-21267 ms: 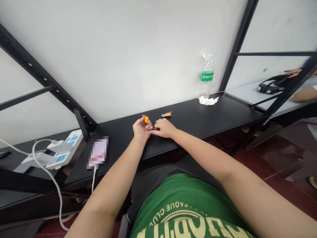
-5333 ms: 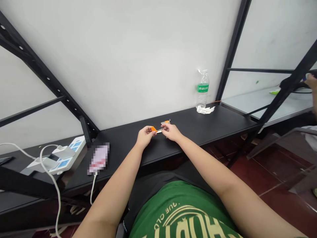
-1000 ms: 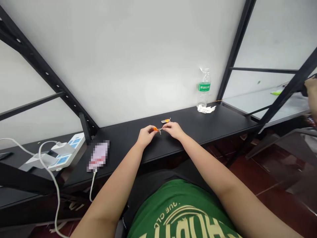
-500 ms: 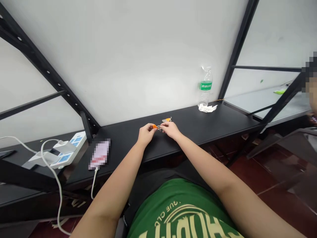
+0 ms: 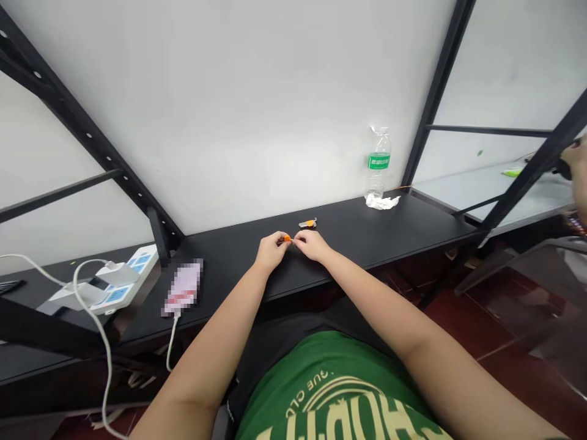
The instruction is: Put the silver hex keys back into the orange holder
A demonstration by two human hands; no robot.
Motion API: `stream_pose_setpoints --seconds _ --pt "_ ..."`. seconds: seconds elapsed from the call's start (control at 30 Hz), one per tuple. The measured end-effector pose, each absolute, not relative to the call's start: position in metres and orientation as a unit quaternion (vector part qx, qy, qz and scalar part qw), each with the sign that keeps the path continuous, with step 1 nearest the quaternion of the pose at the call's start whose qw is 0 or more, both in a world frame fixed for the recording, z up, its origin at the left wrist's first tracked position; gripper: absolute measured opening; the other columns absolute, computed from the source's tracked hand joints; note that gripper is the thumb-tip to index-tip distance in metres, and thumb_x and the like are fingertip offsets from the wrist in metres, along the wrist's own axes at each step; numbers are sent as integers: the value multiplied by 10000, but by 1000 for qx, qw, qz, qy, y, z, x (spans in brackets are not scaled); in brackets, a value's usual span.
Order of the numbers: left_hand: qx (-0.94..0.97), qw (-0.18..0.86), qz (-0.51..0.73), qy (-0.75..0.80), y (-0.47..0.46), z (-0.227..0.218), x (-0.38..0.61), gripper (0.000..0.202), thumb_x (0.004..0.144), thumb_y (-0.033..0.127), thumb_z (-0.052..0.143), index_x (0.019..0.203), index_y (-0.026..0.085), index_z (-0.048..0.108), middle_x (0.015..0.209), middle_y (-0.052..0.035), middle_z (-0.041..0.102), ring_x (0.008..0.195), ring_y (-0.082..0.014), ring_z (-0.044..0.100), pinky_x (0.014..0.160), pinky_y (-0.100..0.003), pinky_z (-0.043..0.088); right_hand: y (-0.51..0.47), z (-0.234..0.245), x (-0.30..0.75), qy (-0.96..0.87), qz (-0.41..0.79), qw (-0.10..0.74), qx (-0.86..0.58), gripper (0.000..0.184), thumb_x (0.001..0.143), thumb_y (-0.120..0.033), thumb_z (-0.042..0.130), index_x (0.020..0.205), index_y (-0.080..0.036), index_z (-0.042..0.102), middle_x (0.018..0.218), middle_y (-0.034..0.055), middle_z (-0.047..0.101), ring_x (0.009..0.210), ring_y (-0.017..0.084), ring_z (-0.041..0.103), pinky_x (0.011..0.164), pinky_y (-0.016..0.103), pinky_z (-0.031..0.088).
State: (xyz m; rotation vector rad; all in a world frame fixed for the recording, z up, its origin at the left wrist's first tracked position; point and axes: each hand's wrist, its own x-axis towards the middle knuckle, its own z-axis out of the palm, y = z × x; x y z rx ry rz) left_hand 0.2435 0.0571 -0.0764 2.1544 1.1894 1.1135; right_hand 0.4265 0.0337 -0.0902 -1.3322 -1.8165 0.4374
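Note:
Over the black desk [image 5: 358, 232], my left hand [image 5: 271, 250] pinches a small orange-and-silver metal piece [image 5: 287, 238]. My right hand [image 5: 312, 245] is closed at the piece's silver end, its fingertips almost meeting those of the left. Fingers hide most of the piece, so its exact kind does not show. Just beyond my right hand, a similar orange-and-silver piece [image 5: 308, 223] lies on the desk, touched by neither hand.
A clear bottle with a green label [image 5: 378, 161] stands by the wall, crumpled white tissue [image 5: 382, 202] at its base. To the left are a blurred phone [image 5: 183, 287] on a white cable and a power strip [image 5: 132, 281]. Another person's hand [image 5: 578, 165] shows at the right edge.
My right fingers have come closer to the left ones, covering more of the silver end. At the right edge the other person's hand has come into view. The second piece stays put.

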Motion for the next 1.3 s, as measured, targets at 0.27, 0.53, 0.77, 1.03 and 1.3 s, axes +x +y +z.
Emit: stream_pose_setpoints --seconds 0.27,0.53,0.77,1.03,1.3 --pt "765 213 411 448 59 -79 241 76 832 200 679 898 226 707 899 -14 782 856 -199 731 840 -321 557 37 -87 444 -733 89 316 -596 217 950 -169 569 991 -188 782 1109 108 685 1005 229 630 883 335 484" --pt "758 220 410 457 63 -82 239 76 834 219 675 903 227 706 885 -15 780 831 -196 722 822 -323 550 28 -84 442 -748 33 213 -628 310 1005 -225 502 1151 -229 776 1210 129 642 1084 267 620 923 372 493" --pt "756 223 411 458 64 -82 239 76 829 224 675 898 230 706 885 -17 779 825 -200 717 820 -330 547 18 -73 438 -747 18 159 -645 291 998 -208 498 1130 -178 756 1267 191 626 1160 322 607 967 435 485" --pt "761 234 403 452 63 -82 238 77 831 263 675 896 233 703 896 -21 780 840 -206 721 829 -334 550 35 -62 445 -746 132 129 -639 106 715 -60 743 730 -153 695 775 133 699 763 269 691 738 361 519" --pt "763 247 402 442 60 -79 240 81 814 271 689 882 228 702 865 -16 775 821 -203 724 826 -332 558 39 -83 452 -737 225 340 -540 144 928 -233 552 998 -182 667 783 12 685 671 144 638 665 260 503"
